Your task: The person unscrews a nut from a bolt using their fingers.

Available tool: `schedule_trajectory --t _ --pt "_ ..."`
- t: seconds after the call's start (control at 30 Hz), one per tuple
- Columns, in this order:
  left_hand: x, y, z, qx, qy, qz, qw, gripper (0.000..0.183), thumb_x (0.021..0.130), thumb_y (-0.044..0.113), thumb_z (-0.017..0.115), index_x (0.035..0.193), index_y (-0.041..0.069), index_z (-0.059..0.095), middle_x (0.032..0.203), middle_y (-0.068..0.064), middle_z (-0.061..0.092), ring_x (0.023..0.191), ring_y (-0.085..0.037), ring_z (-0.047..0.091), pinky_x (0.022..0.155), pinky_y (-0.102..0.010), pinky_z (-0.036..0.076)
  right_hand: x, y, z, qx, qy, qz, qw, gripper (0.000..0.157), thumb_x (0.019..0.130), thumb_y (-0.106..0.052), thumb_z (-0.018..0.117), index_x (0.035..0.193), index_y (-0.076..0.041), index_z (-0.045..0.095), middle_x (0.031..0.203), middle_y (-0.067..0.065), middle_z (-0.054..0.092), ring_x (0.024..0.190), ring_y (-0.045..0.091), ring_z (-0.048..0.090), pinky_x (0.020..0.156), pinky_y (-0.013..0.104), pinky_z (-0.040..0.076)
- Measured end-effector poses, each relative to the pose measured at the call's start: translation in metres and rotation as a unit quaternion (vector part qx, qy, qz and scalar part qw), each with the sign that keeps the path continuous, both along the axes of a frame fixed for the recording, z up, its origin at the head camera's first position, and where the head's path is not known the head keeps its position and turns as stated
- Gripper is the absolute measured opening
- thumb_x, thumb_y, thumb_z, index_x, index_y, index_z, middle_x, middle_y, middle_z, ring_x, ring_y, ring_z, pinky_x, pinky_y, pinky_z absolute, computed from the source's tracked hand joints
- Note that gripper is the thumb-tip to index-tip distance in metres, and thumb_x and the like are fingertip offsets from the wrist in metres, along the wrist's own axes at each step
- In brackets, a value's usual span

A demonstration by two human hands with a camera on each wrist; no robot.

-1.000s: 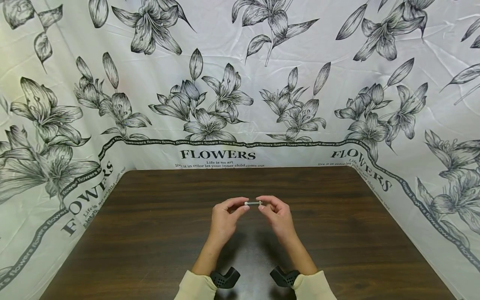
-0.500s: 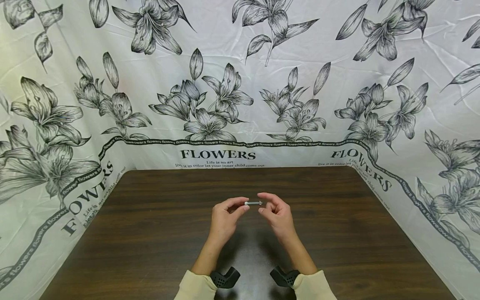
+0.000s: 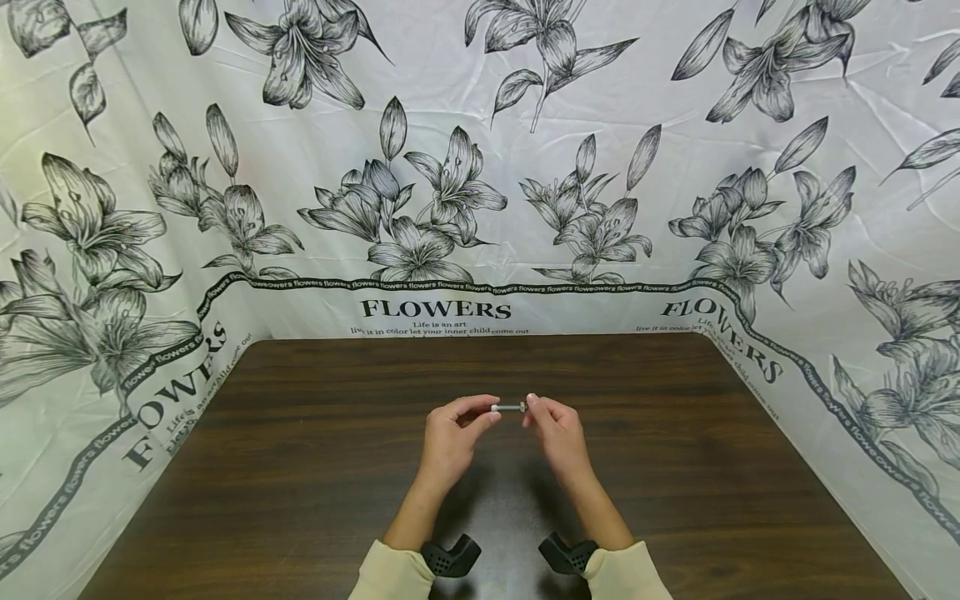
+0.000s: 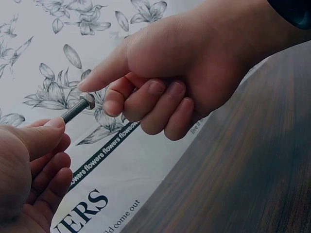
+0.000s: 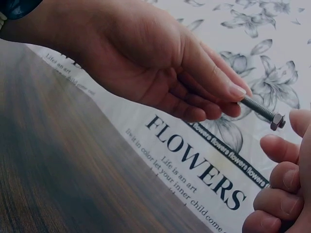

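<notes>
Over the middle of the table, my left hand [image 3: 448, 439] pinches one end of a grey threaded bolt [image 3: 509, 407] between thumb and fingertips. Its shaft lies level in the head view and points to the right; the pinched end is mostly hidden by the fingers. A small hex nut [image 5: 277, 121] sits near the far tip of the thread, with a little of the bolt sticking out past it. My right hand [image 3: 559, 440] is at this nut, its thumb tip right at the nut's edge in the left wrist view, the index finger curled on the other side, other fingers folded in.
Both hands are above a dark wood-grain table [image 3: 337, 467]. A white cloth [image 3: 450, 50] with black flower prints and lettering rises behind the table and along its sides. Dark camera mounts [image 3: 452, 557] sit on both wrists, by the cream sleeves [image 3: 393, 573].
The right hand's thumb and index finger were at the nut, then spread apart from it, and have now come back together there with the thumb raised. The left hand stays almost still, holding the bolt.
</notes>
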State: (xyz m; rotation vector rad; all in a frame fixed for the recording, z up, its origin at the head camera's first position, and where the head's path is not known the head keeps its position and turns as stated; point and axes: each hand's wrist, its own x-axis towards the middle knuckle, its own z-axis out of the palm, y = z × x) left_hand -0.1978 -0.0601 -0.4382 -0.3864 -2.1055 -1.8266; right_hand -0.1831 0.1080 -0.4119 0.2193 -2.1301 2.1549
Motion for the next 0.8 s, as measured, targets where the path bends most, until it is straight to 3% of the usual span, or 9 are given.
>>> schedule_trajectory --t 0.2,0.4,0.63,0.8 --pt "0.000 0.000 -0.001 -0.008 0.009 -0.005 0.9999 0.017 0.081 0.007 0.078 0.098 0.008 0.077 0.091 -0.002 0.073 0.075 -0.017 0.064 0.065 -0.026 0.052 -0.001 0.001 -0.001 -0.010 0.016 0.024 1.000 0.033 0.101 -0.008 0.052 0.078 0.015 0.057 0.047 -0.007 0.032 0.041 0.004 0.026 0.040 0.019 0.021" --pt "0.001 -0.001 0.000 -0.003 -0.005 0.000 1.0000 0.019 0.081 0.004 0.078 0.099 0.004 0.076 0.091 -0.003 0.073 0.075 -0.017 0.063 0.064 -0.024 0.051 -0.003 0.002 -0.003 -0.014 0.024 0.033 0.999 0.028 0.099 -0.006 0.054 0.083 0.016 0.059 0.049 -0.007 0.034 0.042 0.005 0.027 0.041 0.019 0.022" --pt "0.020 0.001 0.031 -0.018 -0.009 0.005 0.9998 0.017 0.082 -0.002 0.075 0.099 -0.002 0.074 0.091 -0.014 0.072 0.075 -0.018 0.063 0.065 -0.023 0.050 -0.003 0.002 -0.003 -0.014 0.044 0.035 0.998 0.018 0.097 -0.003 0.056 0.089 0.013 0.062 0.053 -0.006 0.036 0.043 0.005 0.029 0.042 0.019 0.024" --pt "0.021 0.000 0.034 -0.015 0.005 0.007 0.9999 0.017 0.081 -0.003 0.075 0.099 -0.005 0.073 0.090 -0.015 0.072 0.075 -0.019 0.063 0.064 -0.023 0.050 -0.011 0.006 -0.016 -0.017 0.050 0.042 0.998 0.017 0.096 0.000 0.057 0.102 0.016 0.061 0.055 -0.005 0.038 0.043 0.005 0.030 0.042 0.019 0.025"
